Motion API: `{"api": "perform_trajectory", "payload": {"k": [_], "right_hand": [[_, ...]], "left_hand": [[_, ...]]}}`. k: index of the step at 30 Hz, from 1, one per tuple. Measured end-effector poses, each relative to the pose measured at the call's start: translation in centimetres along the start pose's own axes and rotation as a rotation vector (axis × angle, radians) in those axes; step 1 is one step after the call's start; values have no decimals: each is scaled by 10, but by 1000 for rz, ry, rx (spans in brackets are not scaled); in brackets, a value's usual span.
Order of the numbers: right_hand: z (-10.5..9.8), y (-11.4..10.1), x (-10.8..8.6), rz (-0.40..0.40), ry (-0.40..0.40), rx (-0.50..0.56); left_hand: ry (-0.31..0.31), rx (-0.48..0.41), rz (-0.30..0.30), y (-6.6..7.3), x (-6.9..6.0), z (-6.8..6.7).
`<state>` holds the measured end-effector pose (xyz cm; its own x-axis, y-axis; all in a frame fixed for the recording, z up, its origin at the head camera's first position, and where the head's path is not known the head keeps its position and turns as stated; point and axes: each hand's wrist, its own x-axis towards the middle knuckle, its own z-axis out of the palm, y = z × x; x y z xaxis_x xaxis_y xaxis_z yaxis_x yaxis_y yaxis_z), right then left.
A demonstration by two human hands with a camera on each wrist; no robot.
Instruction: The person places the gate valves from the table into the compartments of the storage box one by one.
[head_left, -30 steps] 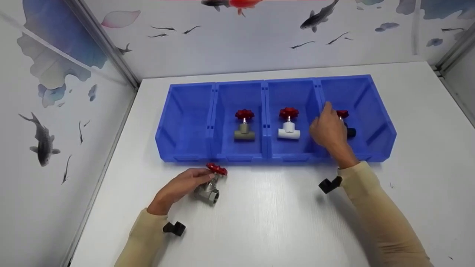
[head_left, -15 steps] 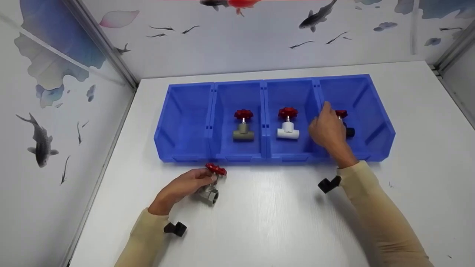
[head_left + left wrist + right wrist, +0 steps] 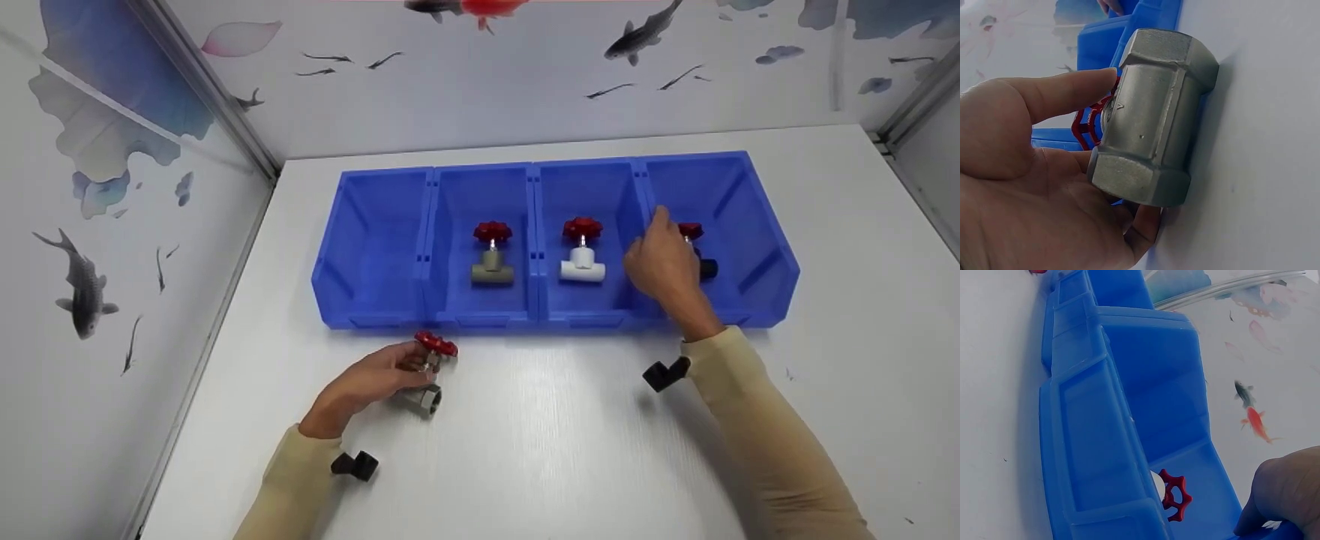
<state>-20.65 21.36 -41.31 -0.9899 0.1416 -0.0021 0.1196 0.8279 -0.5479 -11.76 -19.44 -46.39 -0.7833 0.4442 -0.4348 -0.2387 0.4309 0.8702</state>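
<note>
My left hand [image 3: 371, 382] holds a silver metal valve [image 3: 424, 399] by its neck, low over the white table in front of the bins. Its red handwheel [image 3: 436, 344] points up and away. The left wrist view shows the valve's hexagonal-ended body [image 3: 1143, 118] close up, thumb on one side and fingers behind. My right hand [image 3: 664, 259] grips the wall between the two rightmost blue bins [image 3: 596, 320]. Just beside it, a black valve [image 3: 707, 268] with a red handwheel is partly hidden by the hand. The right fingertips are mostly hidden.
A white valve [image 3: 583, 270] with a red handwheel lies in the third bin from the left. An olive-green valve [image 3: 492, 271] lies in the second. The joined bins stand near the table's back, before a fish-patterned wall [image 3: 480, 97].
My left thumb has slid down the valve's neck towards its body, and the fingers have shifted behind it. The right hand and the bins have stayed in place.
</note>
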Motion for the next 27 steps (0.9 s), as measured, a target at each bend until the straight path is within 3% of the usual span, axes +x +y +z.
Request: {"api": "perform_trajectory", "payload": {"k": [6,22,27], "right_hand": [[1,0,0,-29,32,-30],[1,0,-1,-19,-2,-9],[1,0,-1,-22,12,2]], "left_hand": [[-4,5,9,0,-3,1],[6,69,29,-2,-6,1],[-57,-14,51,-3,-7,0]]}}
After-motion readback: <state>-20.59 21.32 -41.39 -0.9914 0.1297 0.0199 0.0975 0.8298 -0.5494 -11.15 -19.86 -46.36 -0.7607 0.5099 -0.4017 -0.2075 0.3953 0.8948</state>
